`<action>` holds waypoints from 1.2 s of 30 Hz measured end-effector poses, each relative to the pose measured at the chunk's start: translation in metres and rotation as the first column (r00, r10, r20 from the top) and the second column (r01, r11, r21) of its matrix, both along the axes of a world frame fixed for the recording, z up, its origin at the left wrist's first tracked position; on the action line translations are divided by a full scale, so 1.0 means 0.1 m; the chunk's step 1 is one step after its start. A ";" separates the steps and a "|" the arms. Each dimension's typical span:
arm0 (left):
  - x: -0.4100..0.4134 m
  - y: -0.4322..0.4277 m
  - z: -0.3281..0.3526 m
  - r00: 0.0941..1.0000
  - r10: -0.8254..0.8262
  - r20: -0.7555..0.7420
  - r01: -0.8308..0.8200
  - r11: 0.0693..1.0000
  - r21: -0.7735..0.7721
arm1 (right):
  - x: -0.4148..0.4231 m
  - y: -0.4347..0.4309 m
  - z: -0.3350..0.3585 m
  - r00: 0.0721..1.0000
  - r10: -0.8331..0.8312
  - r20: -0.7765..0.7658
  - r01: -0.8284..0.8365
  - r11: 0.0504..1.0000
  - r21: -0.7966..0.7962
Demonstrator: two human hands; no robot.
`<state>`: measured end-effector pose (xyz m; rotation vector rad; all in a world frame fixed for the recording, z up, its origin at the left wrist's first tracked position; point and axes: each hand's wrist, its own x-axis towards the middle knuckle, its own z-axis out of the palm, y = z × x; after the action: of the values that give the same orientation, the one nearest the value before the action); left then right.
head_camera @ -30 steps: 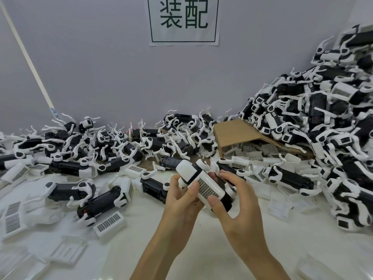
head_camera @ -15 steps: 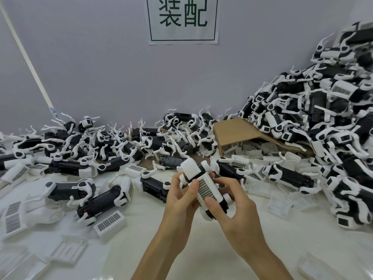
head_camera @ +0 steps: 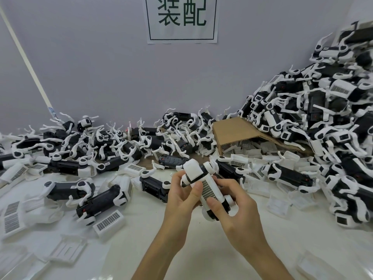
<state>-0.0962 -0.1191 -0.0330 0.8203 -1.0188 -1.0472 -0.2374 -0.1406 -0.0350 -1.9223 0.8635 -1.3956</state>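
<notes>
Cardboard box (head_camera: 228, 129) of covers (head_camera: 264, 146) behind device (head_camera: 209, 190)

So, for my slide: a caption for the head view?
Left hand and right hand grip a toy over a table piled with others.

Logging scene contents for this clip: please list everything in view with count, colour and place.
held unit: one, black and white with a grilled white cover, above the table's middle.
unit pile: too many to count, black and white, heaped at right against the wall.
scattered units: dozens, black and white, left and back of the table.
loose grilled covers: several, white, among the units at left.
cardboard box: one, brown, back, right of centre.
wall sign: one, white with dark characters, top centre.
table: one, white.
left hand: grips the held unit, thumb on its cover.
right hand: grips its lower end.
</notes>
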 end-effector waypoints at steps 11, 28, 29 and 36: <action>0.02 -0.01 -0.01 1.000 0.019 -0.013 -0.019 0.999 0.030 | 0.04 0.02 -0.01 0.998 0.050 0.031 -0.050 0.999 0.002; 0.07 -0.02 -0.02 0.994 0.112 -0.001 -0.112 0.993 0.048 | 0.06 0.00 -0.04 0.998 0.053 -0.040 -0.054 0.998 -0.017; 0.06 -0.03 -0.02 0.994 0.114 0.000 -0.114 0.993 0.043 | 0.06 0.00 -0.04 0.998 0.050 -0.040 -0.051 0.999 -0.016; 0.00 -0.03 -0.03 0.995 0.067 0.069 -0.069 0.997 0.024 | 0.07 0.01 -0.03 0.992 0.022 0.127 -0.033 0.996 0.088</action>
<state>-0.0962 -0.1224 -0.0358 0.9115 -1.0287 -0.9820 -0.2306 -0.1398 -0.0383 -1.7525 0.8222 -1.4209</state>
